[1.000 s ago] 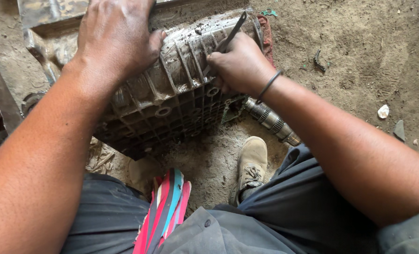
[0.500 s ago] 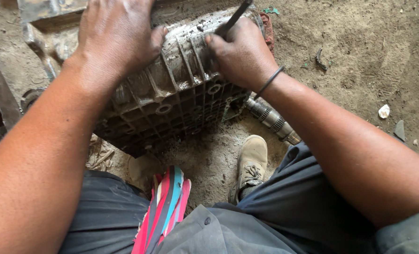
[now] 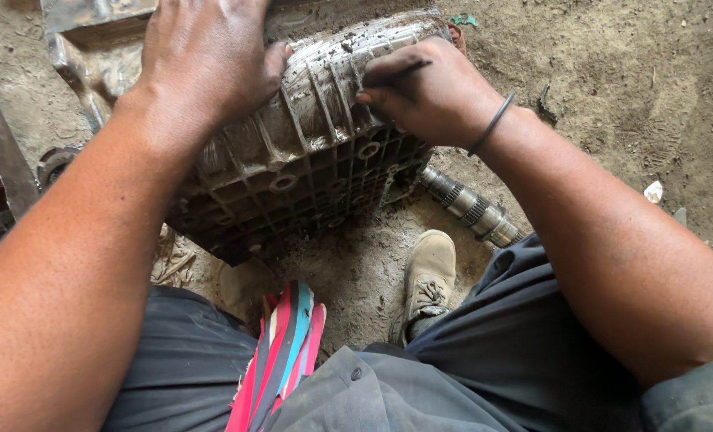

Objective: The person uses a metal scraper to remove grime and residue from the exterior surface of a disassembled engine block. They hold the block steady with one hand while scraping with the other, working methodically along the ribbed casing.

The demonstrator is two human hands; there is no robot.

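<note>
Right hand (image 3: 432,92) pinches a thin dark tool (image 3: 396,74) against the greasy ribbed metal housing (image 3: 308,152) lying on the dirt; left hand (image 3: 204,56) presses flat on its far-left top. Grease could let the tool skid toward the fingers.

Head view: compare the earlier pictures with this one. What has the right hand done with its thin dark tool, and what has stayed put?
The right hand has lowered the thin dark tool from pointing up and away to lying flat across the ribbed metal casing. The left hand still presses on the casing's top; casing and splined shaft have not moved.
</note>
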